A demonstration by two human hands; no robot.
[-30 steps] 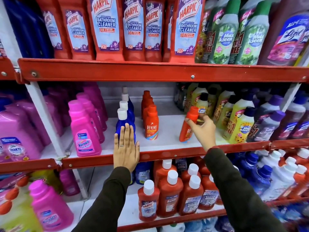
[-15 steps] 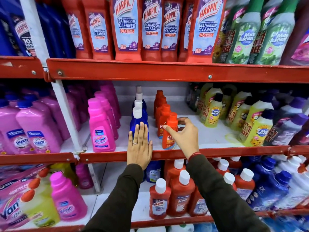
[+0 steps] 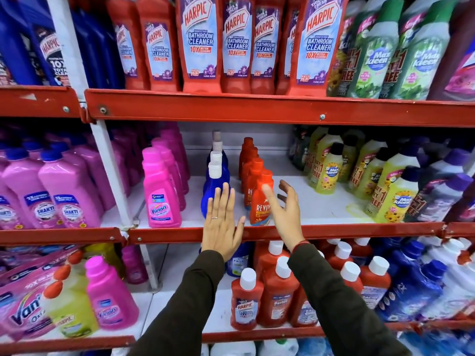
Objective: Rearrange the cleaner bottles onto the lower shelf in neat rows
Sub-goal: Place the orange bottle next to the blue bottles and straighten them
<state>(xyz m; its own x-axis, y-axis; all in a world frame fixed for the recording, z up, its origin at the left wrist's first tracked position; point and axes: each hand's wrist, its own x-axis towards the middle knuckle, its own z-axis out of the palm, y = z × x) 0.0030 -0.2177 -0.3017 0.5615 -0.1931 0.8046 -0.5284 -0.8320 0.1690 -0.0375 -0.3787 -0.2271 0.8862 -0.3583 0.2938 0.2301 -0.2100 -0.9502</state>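
Partly, left hand (image 3: 221,224) hides blue bottle (image 3: 214,183); right hand (image 3: 285,211) covers Revive bottle (image 3: 261,201) label.

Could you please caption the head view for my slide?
Right hand open beside front orange Revive bottle; left hand flat against blue bottle.

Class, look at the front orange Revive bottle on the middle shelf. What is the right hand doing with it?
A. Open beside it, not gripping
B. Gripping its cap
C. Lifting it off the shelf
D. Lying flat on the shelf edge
A: the right hand is spread open beside the Revive bottle, which stands upright on the shelf.
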